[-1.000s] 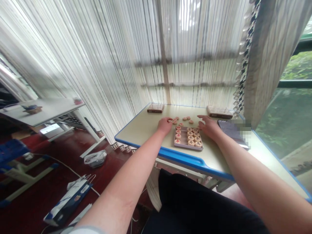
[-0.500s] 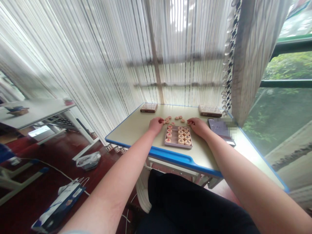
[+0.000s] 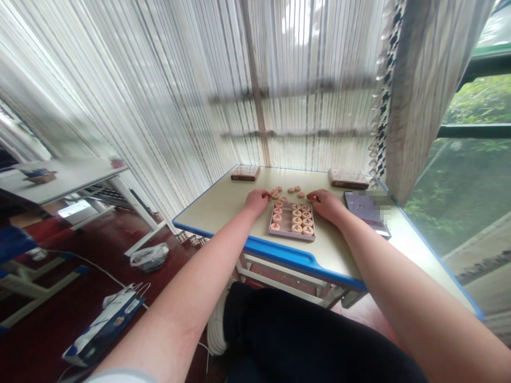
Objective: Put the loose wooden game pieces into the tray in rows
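My left hand (image 3: 256,202) is closed in a pinch at the left of a loose group of xiangqi pieces (image 3: 291,190), its fingertips on one wooden piece at the table top. My right hand (image 3: 324,204) pinches at the group's right side, with the edge of another piece showing at its fingertips. Between my hands and nearer to me lies an open shallow box (image 3: 286,234). A column of red-marked pieces (image 3: 277,218) fills its left side, and two columns of black-marked pieces (image 3: 296,221) fill its right. Its middle strip shows bare bottom.
Flat boxes stand at the table's back left (image 3: 245,173) and back right (image 3: 348,178). A dark tablet-like device (image 3: 364,211) lies right of my right hand. The table (image 3: 215,210) has a blue rim. Bags (image 3: 106,324) sit on the floor at left.
The view has shifted slightly. Both hands stay beside the loose pieces, fingertips at about the same spots on the table. The pieces in the box look unchanged.
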Tool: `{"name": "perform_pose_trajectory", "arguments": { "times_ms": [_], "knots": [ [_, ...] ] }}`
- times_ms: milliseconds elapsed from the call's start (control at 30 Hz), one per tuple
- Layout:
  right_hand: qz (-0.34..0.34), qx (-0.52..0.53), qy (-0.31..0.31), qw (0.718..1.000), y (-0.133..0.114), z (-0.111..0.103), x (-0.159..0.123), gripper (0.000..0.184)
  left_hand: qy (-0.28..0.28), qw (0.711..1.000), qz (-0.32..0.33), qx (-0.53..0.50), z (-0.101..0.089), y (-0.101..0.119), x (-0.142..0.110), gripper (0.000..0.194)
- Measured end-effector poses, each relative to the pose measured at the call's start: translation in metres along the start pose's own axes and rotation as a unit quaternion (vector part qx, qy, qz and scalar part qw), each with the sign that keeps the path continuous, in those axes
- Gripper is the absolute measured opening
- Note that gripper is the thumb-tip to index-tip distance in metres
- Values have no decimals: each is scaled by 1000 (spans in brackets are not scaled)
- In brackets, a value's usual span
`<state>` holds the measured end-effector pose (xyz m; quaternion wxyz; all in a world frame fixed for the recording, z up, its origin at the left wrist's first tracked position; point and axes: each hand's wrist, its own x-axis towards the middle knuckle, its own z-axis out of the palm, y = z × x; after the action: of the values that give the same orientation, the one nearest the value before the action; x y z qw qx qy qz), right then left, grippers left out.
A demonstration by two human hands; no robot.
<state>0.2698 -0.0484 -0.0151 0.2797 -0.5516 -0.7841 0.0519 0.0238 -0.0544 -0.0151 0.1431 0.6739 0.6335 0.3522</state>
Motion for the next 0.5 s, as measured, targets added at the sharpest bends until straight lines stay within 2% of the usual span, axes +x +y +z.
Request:
{"name": "perform_pose_trajectory", "arguments": {
  "times_ms": [200,367,500],
  "knots": [
    [4,21,31,999,2,3,3,37,14,1000,4,26,1,0,1,25],
    [38,15,25,999,5,6,6,45,8,998,-5,66,3,4,6,24],
    [66,15,22,997,1,4,6,45,5,988,37,150,10,7,14,27]
  ]
}}
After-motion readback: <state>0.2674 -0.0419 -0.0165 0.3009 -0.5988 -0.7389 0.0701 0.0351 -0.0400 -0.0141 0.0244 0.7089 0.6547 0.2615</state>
